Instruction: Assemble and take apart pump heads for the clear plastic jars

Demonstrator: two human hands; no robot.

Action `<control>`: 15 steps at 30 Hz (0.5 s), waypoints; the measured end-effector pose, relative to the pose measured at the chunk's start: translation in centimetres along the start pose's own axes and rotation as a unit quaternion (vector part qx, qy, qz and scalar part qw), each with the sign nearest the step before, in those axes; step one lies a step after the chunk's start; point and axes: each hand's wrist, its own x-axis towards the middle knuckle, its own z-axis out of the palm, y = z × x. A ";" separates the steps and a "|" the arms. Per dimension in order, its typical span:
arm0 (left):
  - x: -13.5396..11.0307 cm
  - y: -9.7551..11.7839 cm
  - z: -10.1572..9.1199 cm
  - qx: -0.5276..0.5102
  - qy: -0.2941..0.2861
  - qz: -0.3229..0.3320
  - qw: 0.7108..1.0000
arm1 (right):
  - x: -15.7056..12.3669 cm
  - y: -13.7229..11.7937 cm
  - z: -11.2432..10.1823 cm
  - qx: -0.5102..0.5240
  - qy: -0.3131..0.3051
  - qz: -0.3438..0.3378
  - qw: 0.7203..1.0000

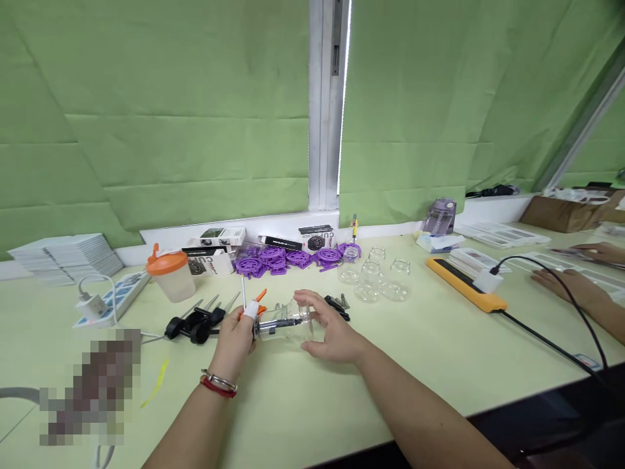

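Note:
A clear glass jar (286, 324) lies on its side near the middle of the pale green table (415, 365). My right hand (329, 332) cups its right end, fingers curled around it. My left hand (234, 342), with bracelets at the wrist, is closed at the jar's left end on a small tool (250, 305) with an orange grip and a thin white rod pointing up. A dark part shows inside the jar.
Several empty glass jars (375, 277) stand behind, with purple plastic discs (288, 257), small boxes (219, 238), an orange-lidded cup (170, 273), black tools (195, 322), a power strip (114, 296). An orange-edged device (463, 283) with a black cable lies right. Another person's hands (566, 283) rest at far right.

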 end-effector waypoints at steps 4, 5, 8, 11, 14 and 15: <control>-0.1 -0.1 0.0 0.006 0.004 0.036 0.999 | 0.3 0.6 0.6 0.107 0.033 0.100 0.989; -0.1 -0.2 0.0 0.015 0.004 0.047 0.999 | 0.3 0.8 0.8 0.124 0.028 0.149 0.981; 0.1 -0.3 -0.1 0.023 -0.004 0.038 0.999 | 0.3 0.7 0.6 0.047 -0.001 0.166 0.985; 0.3 -0.1 -0.3 -0.009 -0.025 -0.013 1.000 | 0.0 -0.4 0.0 -0.144 -0.001 -0.017 0.989; 0.5 0.1 -0.4 -0.033 -0.033 -0.027 0.999 | -0.2 -1.0 -0.3 -0.294 -0.023 -0.174 0.940; 0.5 0.1 -0.4 -0.036 -0.034 -0.025 0.998 | -0.2 -1.0 -0.3 -0.322 -0.029 -0.201 0.925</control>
